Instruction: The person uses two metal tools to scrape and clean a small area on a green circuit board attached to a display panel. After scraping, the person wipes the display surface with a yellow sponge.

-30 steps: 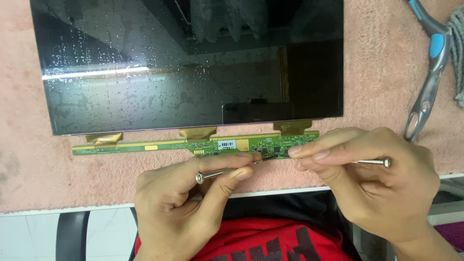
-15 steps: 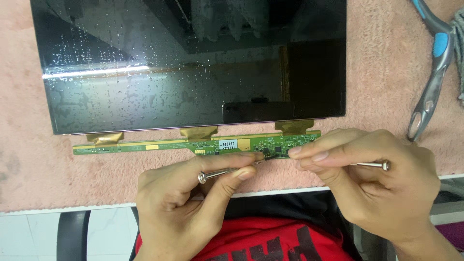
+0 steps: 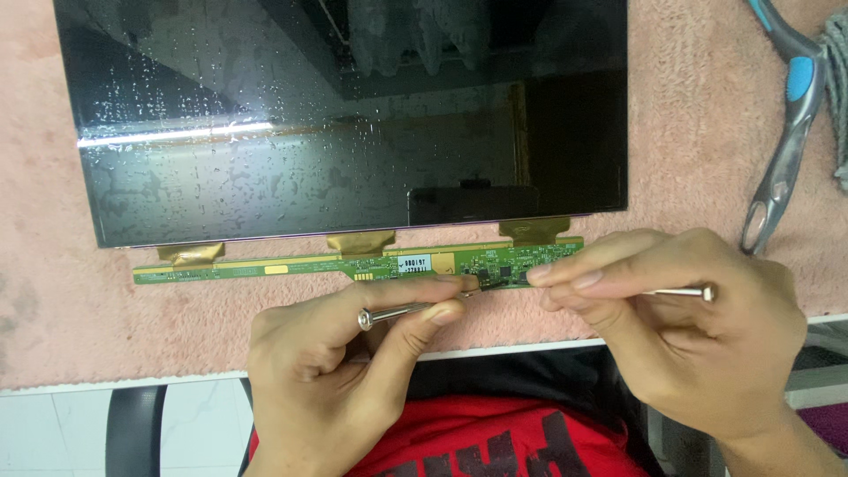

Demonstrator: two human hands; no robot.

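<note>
A bare black display panel (image 3: 353, 115) lies on a pink mat (image 3: 53, 291), its glass speckled with drops. A narrow green circuit strip (image 3: 291, 265) hangs off its near edge by gold flex tabs (image 3: 360, 241). My left hand (image 3: 344, 362) pinches a thin metal tool (image 3: 397, 312) whose tip points at the strip's right part. My right hand (image 3: 680, 327) pinches a second thin metal tool (image 3: 680, 291) from the other side. Both tips meet at a small dark component (image 3: 499, 278) on the strip.
Blue-and-grey handled pliers (image 3: 786, 132) lie on the mat at the right, beside a grey cord (image 3: 835, 97). The table's white front edge (image 3: 115, 384) runs just below my hands. My red shirt (image 3: 495, 442) and a dark chair arm (image 3: 132, 433) sit below it.
Almost nothing differs. The camera view has shifted slightly, and both hands keep their tools at the same spot on the strip.
</note>
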